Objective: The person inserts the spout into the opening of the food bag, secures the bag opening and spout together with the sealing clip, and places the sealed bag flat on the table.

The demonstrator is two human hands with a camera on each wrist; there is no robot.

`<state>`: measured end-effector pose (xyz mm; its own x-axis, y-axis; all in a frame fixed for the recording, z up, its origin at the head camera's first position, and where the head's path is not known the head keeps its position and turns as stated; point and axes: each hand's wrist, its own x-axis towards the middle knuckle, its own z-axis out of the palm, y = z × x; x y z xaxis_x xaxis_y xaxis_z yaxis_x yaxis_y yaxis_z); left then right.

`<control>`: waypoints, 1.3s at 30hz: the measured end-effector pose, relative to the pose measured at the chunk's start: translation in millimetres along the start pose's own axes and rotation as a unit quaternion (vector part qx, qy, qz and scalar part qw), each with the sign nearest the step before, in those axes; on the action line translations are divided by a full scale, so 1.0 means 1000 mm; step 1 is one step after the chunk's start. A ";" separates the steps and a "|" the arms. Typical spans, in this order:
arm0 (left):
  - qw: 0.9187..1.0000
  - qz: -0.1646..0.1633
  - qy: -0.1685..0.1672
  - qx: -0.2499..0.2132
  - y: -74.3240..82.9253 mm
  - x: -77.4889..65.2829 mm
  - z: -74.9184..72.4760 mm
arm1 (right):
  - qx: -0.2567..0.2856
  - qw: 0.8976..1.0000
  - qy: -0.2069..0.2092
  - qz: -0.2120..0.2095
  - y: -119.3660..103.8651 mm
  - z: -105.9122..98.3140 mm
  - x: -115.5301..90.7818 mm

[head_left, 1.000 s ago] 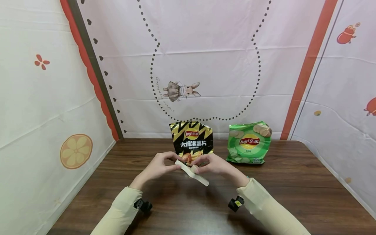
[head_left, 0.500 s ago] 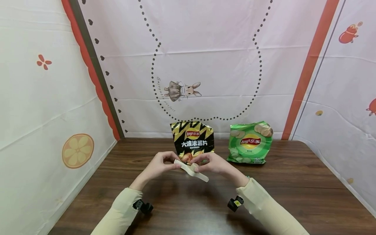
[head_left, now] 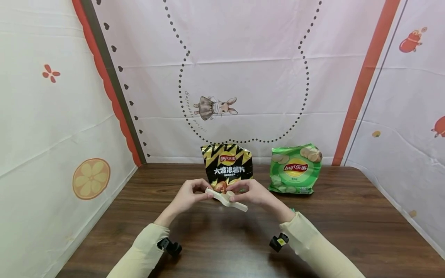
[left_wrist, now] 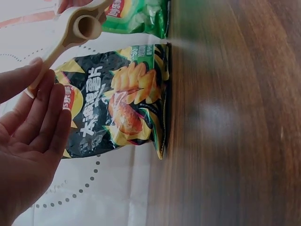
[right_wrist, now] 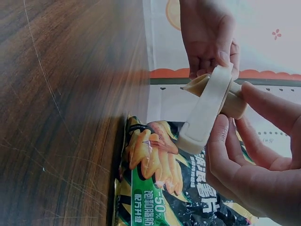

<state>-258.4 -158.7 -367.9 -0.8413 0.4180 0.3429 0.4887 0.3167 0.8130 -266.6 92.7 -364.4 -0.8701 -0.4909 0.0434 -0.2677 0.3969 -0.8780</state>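
A cream plastic bag clip point(head_left: 219, 197), a long bar with a short round spout at its middle, is held above the table between both hands. My left hand point(head_left: 187, 196) pinches one end between thumb and fingers. My right hand point(head_left: 253, 193) grips the round spout part point(right_wrist: 234, 101) with thumb and fingertips, and the bar's other end sticks out free. In the left wrist view the spout's hollow opening point(left_wrist: 87, 27) faces the camera. Right behind the hands stands a black and yellow chip bag point(head_left: 227, 160), its lower part overlapped by the fingers.
A green chip bag point(head_left: 295, 170) stands upright to the right of the black one. Both are on a dark wooden table point(head_left: 222, 247), near its back edge. White printed cloth point(head_left: 250, 88) hangs behind and along both sides.
The free end of the bag clip has swung upward, so the bar lies closer to level in the head view. Both hands keep their hold and have barely shifted; the chip bags stay put.
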 end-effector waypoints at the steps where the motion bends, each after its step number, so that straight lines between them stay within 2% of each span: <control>1: 1.000 0.000 0.002 -0.001 0.000 0.000 0.000 | 0.002 1.000 0.002 0.001 -0.001 0.000 0.000; 8: 1.000 0.008 0.008 -0.004 -0.001 -0.002 0.002 | 0.020 1.000 0.010 -0.005 0.003 0.001 -0.001; 21: 0.998 0.022 0.050 -0.034 0.001 -0.004 0.005 | 0.065 0.993 0.097 -0.009 0.007 0.008 -0.002; 28: 0.997 0.009 0.064 -0.043 0.002 -0.005 0.006 | 0.067 0.991 0.113 -0.023 0.008 0.012 0.000; 34: 0.996 0.009 0.073 -0.049 0.004 -0.006 0.009 | 0.052 0.989 0.135 -0.033 0.001 0.015 -0.001; 39: 0.995 0.003 0.077 -0.057 0.004 -0.007 0.009 | 0.051 0.989 0.138 -0.032 -0.017 0.015 -0.010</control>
<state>-248.4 -152.3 -371.5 -0.8684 0.2817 0.4080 0.4710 0.2120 0.8563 -246.8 79.1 -356.8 -0.9365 -0.2760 0.2164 -0.2946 0.2845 -0.9123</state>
